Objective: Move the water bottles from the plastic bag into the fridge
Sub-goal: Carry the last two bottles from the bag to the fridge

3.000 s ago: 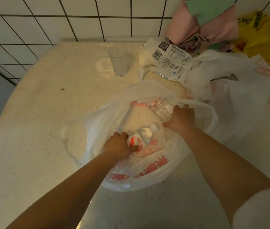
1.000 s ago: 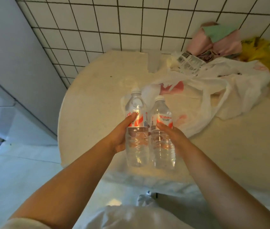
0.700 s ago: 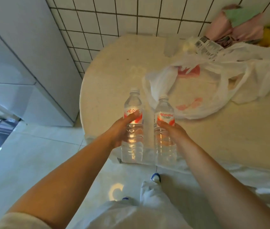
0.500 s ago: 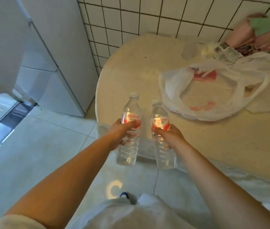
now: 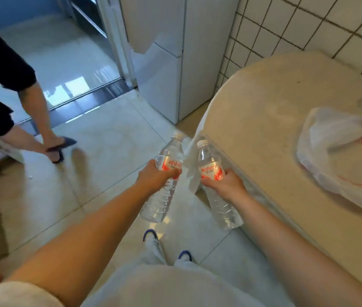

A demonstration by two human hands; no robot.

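Note:
I hold two clear water bottles with red-and-white labels over the floor, left of the table. My left hand (image 5: 156,178) grips the left bottle (image 5: 164,189) around its label, cap pointing up and away. My right hand (image 5: 224,185) grips the right bottle (image 5: 217,196) the same way. The white plastic bag (image 5: 339,160) with red print lies slack on the round table at the right. The white fridge (image 5: 171,54) stands ahead against the tiled wall, its doors closed.
The round beige table (image 5: 264,120) fills the right side, its edge close to my right arm. Another person's legs and dark shoes (image 5: 60,147) stand on the tiled floor at the left. A doorway with a dark threshold (image 5: 82,103) lies left of the fridge.
I lifted both bottles out of the bag, carried them off the table edge and turned left. The fridge, the floor and another person's legs have come into view.

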